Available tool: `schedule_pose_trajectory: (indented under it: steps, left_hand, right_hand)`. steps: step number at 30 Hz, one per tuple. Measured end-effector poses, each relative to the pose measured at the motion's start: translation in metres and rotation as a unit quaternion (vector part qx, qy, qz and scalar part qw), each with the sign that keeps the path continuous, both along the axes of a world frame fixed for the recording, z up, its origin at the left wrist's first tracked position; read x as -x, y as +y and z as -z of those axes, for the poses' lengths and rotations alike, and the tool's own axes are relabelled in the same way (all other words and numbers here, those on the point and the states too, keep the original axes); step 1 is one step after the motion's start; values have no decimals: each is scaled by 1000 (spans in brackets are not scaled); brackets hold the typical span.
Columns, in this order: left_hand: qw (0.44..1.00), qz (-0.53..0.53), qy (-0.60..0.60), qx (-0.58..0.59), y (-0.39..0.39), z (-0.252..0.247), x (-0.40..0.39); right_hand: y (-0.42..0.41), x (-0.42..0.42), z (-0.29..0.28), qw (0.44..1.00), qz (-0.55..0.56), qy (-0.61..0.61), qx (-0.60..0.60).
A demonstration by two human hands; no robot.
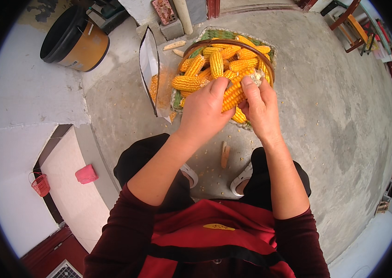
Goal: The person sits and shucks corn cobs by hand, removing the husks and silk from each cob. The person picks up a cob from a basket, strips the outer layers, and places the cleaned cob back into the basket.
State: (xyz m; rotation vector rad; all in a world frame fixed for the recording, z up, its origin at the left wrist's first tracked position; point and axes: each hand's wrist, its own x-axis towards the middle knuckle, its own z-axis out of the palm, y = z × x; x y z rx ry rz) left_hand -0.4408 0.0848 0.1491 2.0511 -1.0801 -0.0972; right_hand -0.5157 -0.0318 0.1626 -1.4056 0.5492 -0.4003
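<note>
Both of my hands grip one dried ear of corn (235, 93) above a woven basket (176, 103). My left hand (203, 106) wraps around its lower left part. My right hand (259, 102) holds the other side, with the thumb pressed on the kernels near the upper end. At that end a patch of pale bare cob (258, 77) shows. Beneath my hands the basket is heaped with yellow ears of corn (216, 64) and has a brown arched handle (269, 64). Left of the basket stands an open bag (150, 64) with loose corn kernels (154, 87) inside.
A stripped cob (225, 154) lies on the concrete floor (321, 114) between my feet, among scattered kernels. More bare cobs (174, 45) lie behind the bag. A black-and-orange bucket (84, 45) is at the far left. A phone (164, 12) leans beside a pole (183, 17).
</note>
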Motion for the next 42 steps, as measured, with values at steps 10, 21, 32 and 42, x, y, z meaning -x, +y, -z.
schedule_pose_trajectory:
  steps: [10, 21, 32, 42]
  left_hand:
    - [984, -13, 173, 26, 2, -4, -5]
    - [985, -8, 161, 66, -1, -2, -1]
    - [996, -8, 88, 33, -1, 4, 2]
    - [984, -7, 167, 66, -2, 0, 3]
  right_hand:
    - [-14, 5, -13, 980, -43, 50, -187]
    - [-4, 3, 1, 993, -40, 36, 103]
    - [3, -2, -4, 1000, -6, 21, 16]
    - [3, 1, -2, 998, -18, 35, 52]
